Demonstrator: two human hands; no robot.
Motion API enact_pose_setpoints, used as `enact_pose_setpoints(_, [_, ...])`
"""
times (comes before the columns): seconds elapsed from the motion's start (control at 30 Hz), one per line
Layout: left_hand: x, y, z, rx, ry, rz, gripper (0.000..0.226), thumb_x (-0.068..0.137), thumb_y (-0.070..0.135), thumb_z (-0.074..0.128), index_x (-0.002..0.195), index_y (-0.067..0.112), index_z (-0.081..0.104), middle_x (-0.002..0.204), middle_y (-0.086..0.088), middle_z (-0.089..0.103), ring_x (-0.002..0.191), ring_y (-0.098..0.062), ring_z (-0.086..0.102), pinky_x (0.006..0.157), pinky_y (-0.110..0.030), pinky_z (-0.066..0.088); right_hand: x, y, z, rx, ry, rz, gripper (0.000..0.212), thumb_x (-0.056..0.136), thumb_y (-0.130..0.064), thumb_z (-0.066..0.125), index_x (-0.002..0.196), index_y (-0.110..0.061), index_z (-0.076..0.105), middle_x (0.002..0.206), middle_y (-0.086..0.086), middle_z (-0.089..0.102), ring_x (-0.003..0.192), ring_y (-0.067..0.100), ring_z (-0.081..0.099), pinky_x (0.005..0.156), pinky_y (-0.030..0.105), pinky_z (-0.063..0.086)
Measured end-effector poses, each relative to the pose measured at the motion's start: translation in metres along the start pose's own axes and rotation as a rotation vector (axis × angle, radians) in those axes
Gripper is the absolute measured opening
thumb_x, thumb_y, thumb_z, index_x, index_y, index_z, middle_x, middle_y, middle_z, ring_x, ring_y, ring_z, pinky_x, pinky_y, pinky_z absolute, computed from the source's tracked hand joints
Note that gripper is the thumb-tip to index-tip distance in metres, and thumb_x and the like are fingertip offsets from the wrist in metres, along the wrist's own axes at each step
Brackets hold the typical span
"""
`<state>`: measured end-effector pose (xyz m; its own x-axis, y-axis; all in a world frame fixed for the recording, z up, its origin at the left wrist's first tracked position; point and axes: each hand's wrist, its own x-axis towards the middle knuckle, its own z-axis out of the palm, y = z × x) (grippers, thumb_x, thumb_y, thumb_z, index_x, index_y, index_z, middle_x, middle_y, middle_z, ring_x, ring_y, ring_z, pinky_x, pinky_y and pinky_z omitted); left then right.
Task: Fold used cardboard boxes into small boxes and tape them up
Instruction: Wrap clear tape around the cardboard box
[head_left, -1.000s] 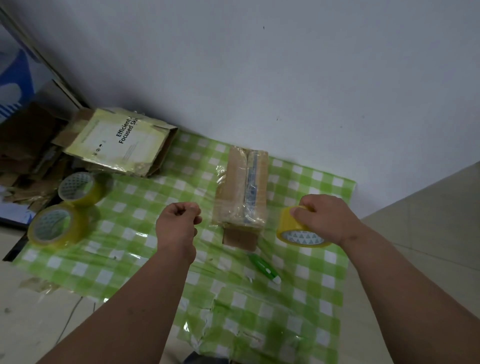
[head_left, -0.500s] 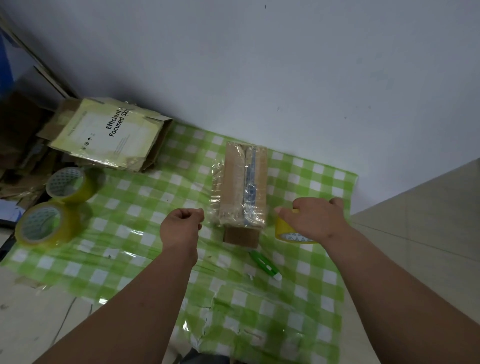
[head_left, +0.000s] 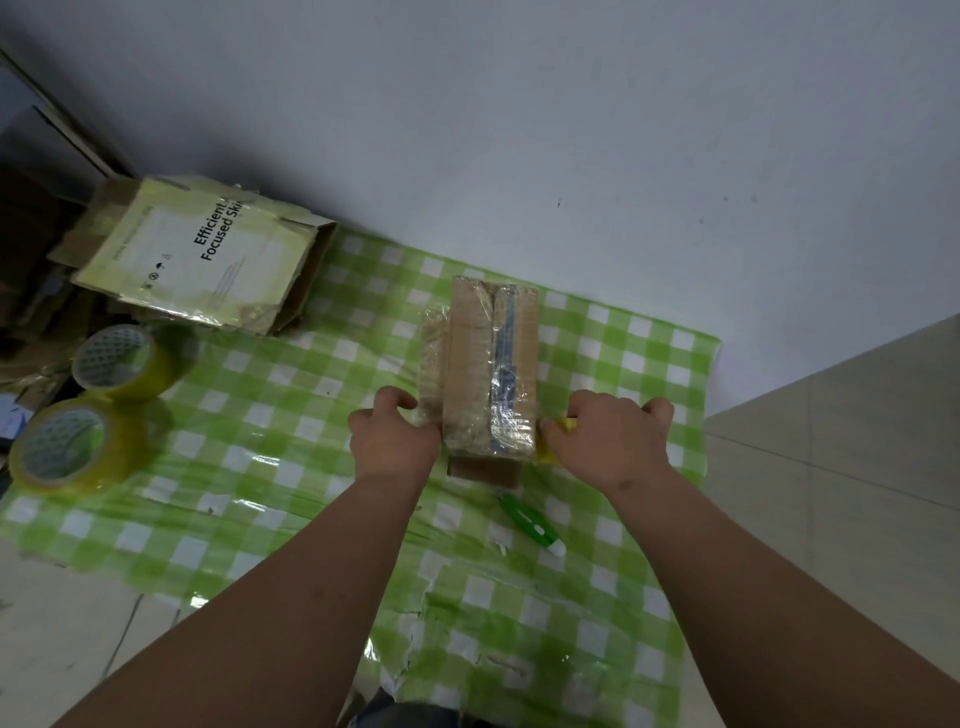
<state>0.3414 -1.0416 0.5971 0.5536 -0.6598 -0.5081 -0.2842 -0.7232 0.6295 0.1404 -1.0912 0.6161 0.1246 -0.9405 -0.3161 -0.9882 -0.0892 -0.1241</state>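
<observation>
Head view — steeply down, close over green-checked cloth (head_left: 270, 447) against wall (head_left: 519, 130).

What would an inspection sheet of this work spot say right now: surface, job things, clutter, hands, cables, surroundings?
Surface: green checked cloth, glossy and wrinkled.
Job's things: taped cardboard box mid-cloth; yellow tape roll under the right hand.
Clutter: two spare tape rolls, green cutter, flattened printed carton.
Hands: left hand curled at the box's left side; right hand grips the roll.
Cables: nothing seen.
Surroundings: white wall, cardboard scraps at left.

Makeshift floor packing spot (cardboard scraps (head_left: 36, 332), tape rolls (head_left: 124, 358)).
</observation>
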Motion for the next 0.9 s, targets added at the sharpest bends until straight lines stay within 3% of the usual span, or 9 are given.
enact_pose_setpoints(0.07, [0.003,0.0,0.001,0.105,-0.002,0.057,0.018,0.085,0.018,0.066,0.079,0.033,0.057,0.113,-0.003,0.049,0.093,-0.034,0.06,0.074,-0.037,0.054,-0.001,-0.001,0.002,0.045,0.035,0.001,0.032,0.09,-0.056,0.046,0.092,-0.025,0.053,0.079,-0.008,0.06,0.083,0.02,0.06,0.092,0.042,0.02])
enact_pose_setpoints(0.1, [0.004,-0.001,0.002,0.104,-0.023,0.092,0.017,0.086,0.015,0.063,0.08,0.03,0.06,0.113,-0.005,0.058,0.091,-0.032,0.062,0.071,-0.033,0.052,-0.001,-0.001,0.003,0.071,0.053,-0.004,0.029,0.09,-0.054,0.048,0.093,-0.025,0.05,0.082,-0.008,0.06,0.082,0.02,0.058,0.09,0.041,0.02])
enact_pose_setpoints(0.23, [-0.001,-0.001,0.002,0.096,-0.101,0.161,0.025,0.096,0.011,0.05,0.111,0.015,0.07,0.102,-0.006,0.071,0.085,-0.022,0.061,0.07,-0.026,0.042,-0.003,-0.002,0.008,0.087,0.087,-0.103,0.014,0.096,-0.041,0.046,0.091,-0.029,0.039,0.078,-0.009,0.057,0.08,0.021,0.056,0.087,0.04,0.021])
enact_pose_setpoints(0.37, [-0.01,-0.005,-0.001,-0.037,-0.165,0.136,0.035,0.098,0.01,0.042,0.12,0.017,0.068,0.103,-0.001,0.069,0.079,-0.013,0.057,0.065,-0.025,0.045,-0.005,-0.001,0.012,0.157,0.022,-0.178,0.011,0.098,-0.03,0.041,0.087,-0.029,0.04,0.079,-0.008,0.058,0.082,0.019,0.054,0.081,0.035,0.016])
enact_pose_setpoints(0.47, [-0.014,-0.009,-0.005,-0.124,-0.228,0.143,0.031,0.099,0.019,0.047,0.123,0.021,0.067,0.1,0.008,0.068,0.079,-0.002,0.056,0.069,-0.019,0.044,-0.006,0.002,0.008,0.145,-0.039,-0.226,0.006,0.092,-0.035,0.048,0.089,-0.032,0.044,0.087,-0.008,0.056,0.092,0.019,0.05,0.083,0.035,0.014])
enact_pose_setpoints(0.53, [-0.015,-0.011,-0.006,-0.084,-0.282,0.2,0.028,0.095,0.035,0.058,0.12,0.027,0.068,0.099,0.014,0.068,0.088,0.002,0.058,0.072,-0.019,0.045,-0.007,0.003,0.004,0.111,-0.113,-0.244,0.015,0.085,-0.044,0.054,0.091,-0.036,0.044,0.091,-0.009,0.052,0.097,0.018,0.048,0.091,0.039,0.017])
enact_pose_setpoints(0.63, [-0.013,-0.018,-0.003,0.037,-0.3,0.311,0.042,0.083,0.054,0.068,0.118,0.03,0.069,0.106,0.014,0.07,0.096,0.002,0.062,0.073,-0.014,0.042,-0.006,0.002,-0.002,0.062,-0.168,-0.263,0.031,0.074,-0.058,0.056,0.093,-0.038,0.042,0.095,-0.009,0.049,0.101,0.018,0.047,0.095,0.041,0.02])
enact_pose_setpoints(0.77, [-0.006,-0.021,0.001,0.151,-0.236,0.385,0.046,0.078,0.053,0.075,0.116,0.029,0.069,0.108,0.01,0.069,0.096,-0.002,0.063,0.071,-0.01,0.04,-0.006,-0.002,-0.001,0.034,-0.161,-0.251,0.047,0.071,-0.074,0.056,0.099,-0.039,0.044,0.098,-0.01,0.048,0.102,0.018,0.048,0.097,0.042,0.02])
enact_pose_setpoints(0.9, [-0.007,-0.016,-0.004,0.198,-0.23,0.477,0.055,0.079,0.043,0.078,0.129,0.032,0.06,0.109,0.012,0.071,0.102,-0.005,0.065,0.084,-0.024,0.052,-0.01,-0.011,0.005,-0.006,-0.095,-0.227,0.062,0.074,-0.078,0.052,0.12,-0.038,0.051,0.112,-0.007,0.057,0.113,0.02,0.05,0.099,0.043,0.019])
